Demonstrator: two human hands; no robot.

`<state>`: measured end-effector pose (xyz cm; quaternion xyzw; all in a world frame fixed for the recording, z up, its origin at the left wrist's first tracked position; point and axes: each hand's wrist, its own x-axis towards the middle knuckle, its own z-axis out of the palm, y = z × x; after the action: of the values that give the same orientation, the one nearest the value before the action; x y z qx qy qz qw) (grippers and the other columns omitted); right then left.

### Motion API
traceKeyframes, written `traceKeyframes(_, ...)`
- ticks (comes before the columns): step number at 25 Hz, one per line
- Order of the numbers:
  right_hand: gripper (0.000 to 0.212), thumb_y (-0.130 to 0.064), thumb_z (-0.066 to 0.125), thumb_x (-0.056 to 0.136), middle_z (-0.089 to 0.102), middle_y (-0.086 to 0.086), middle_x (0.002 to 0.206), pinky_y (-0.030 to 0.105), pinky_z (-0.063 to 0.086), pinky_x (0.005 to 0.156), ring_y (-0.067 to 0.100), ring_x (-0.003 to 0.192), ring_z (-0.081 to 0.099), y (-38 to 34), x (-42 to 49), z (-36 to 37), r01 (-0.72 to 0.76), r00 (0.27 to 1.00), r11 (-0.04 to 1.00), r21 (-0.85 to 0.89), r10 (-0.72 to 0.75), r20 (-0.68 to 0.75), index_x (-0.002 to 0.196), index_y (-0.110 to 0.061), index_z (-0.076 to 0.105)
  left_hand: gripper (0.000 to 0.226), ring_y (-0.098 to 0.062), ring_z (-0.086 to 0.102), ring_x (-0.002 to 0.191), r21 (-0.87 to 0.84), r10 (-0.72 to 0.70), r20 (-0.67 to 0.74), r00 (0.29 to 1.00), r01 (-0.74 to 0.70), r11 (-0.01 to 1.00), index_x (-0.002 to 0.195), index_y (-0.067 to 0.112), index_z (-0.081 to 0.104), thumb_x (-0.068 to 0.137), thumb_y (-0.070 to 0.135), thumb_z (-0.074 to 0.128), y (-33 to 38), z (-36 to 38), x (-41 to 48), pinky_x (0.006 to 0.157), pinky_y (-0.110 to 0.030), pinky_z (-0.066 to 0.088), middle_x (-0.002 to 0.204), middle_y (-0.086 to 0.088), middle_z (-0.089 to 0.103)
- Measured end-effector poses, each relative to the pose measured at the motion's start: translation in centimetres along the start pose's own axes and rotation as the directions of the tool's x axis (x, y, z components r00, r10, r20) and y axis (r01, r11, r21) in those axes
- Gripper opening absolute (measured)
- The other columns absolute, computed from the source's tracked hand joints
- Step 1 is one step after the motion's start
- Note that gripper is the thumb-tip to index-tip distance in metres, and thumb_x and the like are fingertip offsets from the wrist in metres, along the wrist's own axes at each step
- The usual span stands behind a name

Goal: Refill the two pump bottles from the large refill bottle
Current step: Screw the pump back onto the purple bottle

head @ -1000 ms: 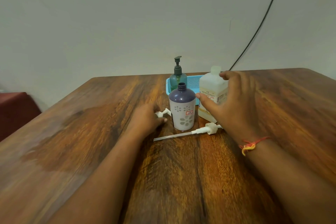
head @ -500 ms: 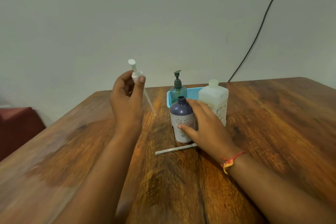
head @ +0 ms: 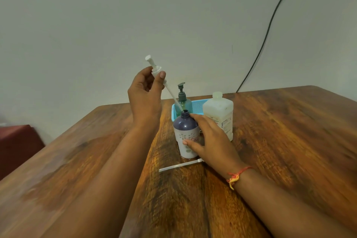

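Left hand [head: 144, 98] pinching pump [head: 156, 69], tube tip touching purple bottle [head: 184, 127] mouth, right hand [head: 212, 141] gripping purple bottle, refill bottle [head: 220, 112] standing just beside.

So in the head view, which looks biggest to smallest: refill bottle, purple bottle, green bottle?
Refill bottle and purple bottle: about alike, purple nearer, so unranked.
Green bottle: smallest, though farther back and partly hidden.

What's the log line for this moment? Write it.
left hand: holds pump, tube tip at purple bottle mouth | right hand: grips purple bottle

Purple-and-white pump bottle [head: 185, 127] with apparently floral dots, teal bottle [head: 186, 103], blue basket [head: 199, 105].
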<state>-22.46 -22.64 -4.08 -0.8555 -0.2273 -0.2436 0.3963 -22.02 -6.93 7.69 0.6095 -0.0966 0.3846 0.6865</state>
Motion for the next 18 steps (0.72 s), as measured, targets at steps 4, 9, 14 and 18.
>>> traceKeyframes(4,0.068,-0.037,0.074,0.088,0.046,-0.014,0.148,0.013,0.028,0.102,-0.012,0.123,0.027,0.1,0.1,0.0,0.011,1.000,1.000,-0.006,-0.011,-0.002,0.147,-0.034,0.040,0.016,-0.006,0.069,0.093,0.070,-0.094,0.070,0.993,0.089,0.994,0.109,0.026,0.065,0.095,0.019,0.070,-1.6,0.1,-0.9,0.084,-0.024,0.059,0.097,0.006,0.072)
traceKeyframes(9,0.068,-0.039,0.073,0.089,0.045,-0.011,0.148,0.013,0.029,0.101,-0.003,0.132,0.034,0.1,-0.1,0.0,0.023,1.000,0.999,-0.025,-0.023,-0.014,0.148,-0.031,0.040,0.021,-0.002,0.071,0.096,0.182,-0.213,0.273,0.938,0.166,0.969,0.108,0.031,0.066,0.092,0.019,0.074,-3.8,-0.4,-3.2,0.074,-0.014,0.057,0.102,0.007,0.074)
traceKeyframes(14,0.071,-0.038,0.074,0.088,0.047,-0.012,0.147,0.021,0.039,0.105,0.004,0.135,0.040,0.3,0.1,0.1,0.032,0.999,0.999,-0.008,-0.032,-0.030,0.149,-0.031,0.039,0.025,-0.009,0.071,0.108,0.236,-0.239,0.398,0.886,0.152,0.960,0.116,0.029,0.067,0.095,0.016,0.069,-5.5,-1.5,-3.8,0.088,-0.026,0.059,0.113,0.003,0.076)
traceKeyframes(18,0.076,-0.040,0.077,0.085,0.049,-0.009,0.146,0.032,0.050,0.105,0.009,0.130,0.050,0.6,0.1,0.4,-0.028,0.999,0.999,0.027,0.028,-0.027,0.148,-0.032,0.036,0.029,-0.006,0.069,0.112,0.235,-0.278,0.476,0.834,0.184,0.954,0.128,0.021,0.062,0.102,0.010,0.056,-5.9,-1.9,-3.7,0.089,-0.022,0.057,0.121,0.004,0.074)
